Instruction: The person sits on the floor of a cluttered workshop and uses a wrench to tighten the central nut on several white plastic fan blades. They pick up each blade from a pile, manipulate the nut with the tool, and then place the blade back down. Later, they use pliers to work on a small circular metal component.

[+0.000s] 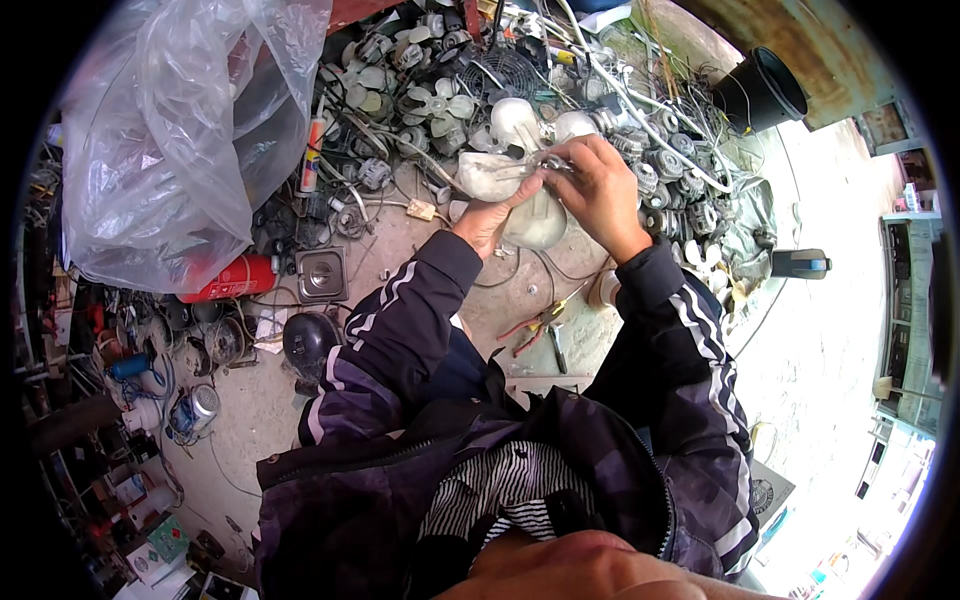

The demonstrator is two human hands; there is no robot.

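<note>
A dusty, translucent white fan blade point(537, 222) with several broad rounded vanes is held up in front of me, above the concrete floor. My left hand point(488, 222) is closed on it from below, thumb along one vane near the centre. At the hub, the fingers of my right hand point(604, 190) are pinched together, with something small and shiny showing at their tips; its kind cannot be made out. Below the hands, red-handled pliers point(540, 316) lie on the floor. Beside them is a second tool with a dark handle point(560, 350).
A heap of small motors point(665, 165), fan blades point(440, 105) and cables spreads beyond my hands. A clear plastic bag point(190, 130) bulges at the left, above a red cylinder point(235, 278) and a metal pan point(321, 274). A black bucket point(762, 90) stands at the far right.
</note>
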